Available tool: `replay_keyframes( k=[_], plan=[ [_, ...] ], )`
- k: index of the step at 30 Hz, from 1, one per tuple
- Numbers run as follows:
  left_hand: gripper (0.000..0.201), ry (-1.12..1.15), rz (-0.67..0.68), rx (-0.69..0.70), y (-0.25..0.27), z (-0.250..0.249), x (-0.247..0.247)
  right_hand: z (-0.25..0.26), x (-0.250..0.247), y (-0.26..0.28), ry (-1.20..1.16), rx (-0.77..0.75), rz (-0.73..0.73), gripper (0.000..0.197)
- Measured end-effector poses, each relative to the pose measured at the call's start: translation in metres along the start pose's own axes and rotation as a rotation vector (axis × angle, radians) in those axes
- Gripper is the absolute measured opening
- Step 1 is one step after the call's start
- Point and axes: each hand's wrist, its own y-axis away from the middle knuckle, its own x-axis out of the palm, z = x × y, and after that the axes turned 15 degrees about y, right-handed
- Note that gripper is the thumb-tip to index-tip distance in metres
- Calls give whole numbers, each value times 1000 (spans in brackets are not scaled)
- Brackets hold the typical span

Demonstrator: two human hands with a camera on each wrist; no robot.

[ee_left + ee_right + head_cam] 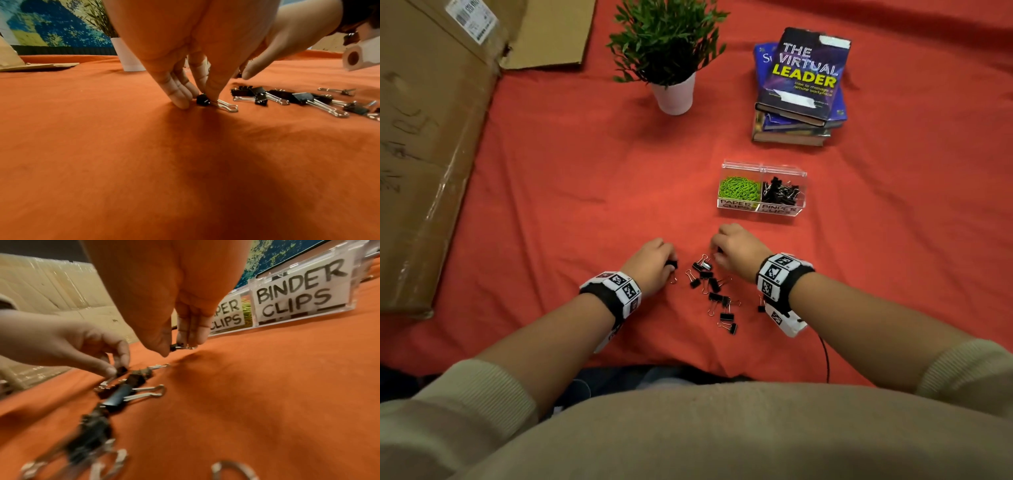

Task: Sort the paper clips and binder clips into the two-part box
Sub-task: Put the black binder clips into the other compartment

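A clear two-part box [762, 210] stands on the red cloth, with green paper clips [739, 188] in its left part and black binder clips [780, 192] in its right part. Several loose black binder clips [714, 291] lie in a pile between my hands. My left hand [671, 265] reaches down at the pile's left edge, and its fingertips [183, 102] pinch one binder clip [203, 99] that is still on the cloth. My right hand [176, 347] is at the pile's far end, just in front of the box [287, 267], and pinches a small binder clip [174, 347] just above the cloth.
A big cardboard box [431, 137] fills the left side. A potted plant [671, 51] and a stack of books [801, 89] stand behind the two-part box. A black cable [825, 359] runs from my right wrist to the table's near edge.
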Motion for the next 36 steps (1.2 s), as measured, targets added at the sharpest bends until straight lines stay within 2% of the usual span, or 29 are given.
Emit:
replay_keyframes(
  k=[4,6,12,17,20,23,26,28,32,36],
  plan=[
    [10,2,4,19,0,-4,0,15,8,12,-4,-113,63,32],
    [12,10,12,33,-1,-7,0,16,12,15,28,-100,109,32],
    [44,-12,99,59,4,-8,2,1,13,30,21,-13,103,22],
    [29,-51,107,49,5,-8,1,-10,14,40,-10,36,104,24],
    [20,-50,75,35,4,-11,-1,-16,7,45,-134,139,25,18],
    [15,27,11,-1,3,-13,0,-27,-12,45,-277,306,-159,11],
    [22,201,-93,-83,0,-24,4,-49,-41,35,-306,438,-299,11],
    [27,241,-115,-120,-7,-32,8,-68,-58,26,-299,506,-368,13],
    [26,139,-30,-155,-18,-43,21,-89,-73,13,-177,546,-318,15],
    [25,67,9,-172,-17,-50,31,-90,-70,10,-100,470,-219,24]
  ],
)
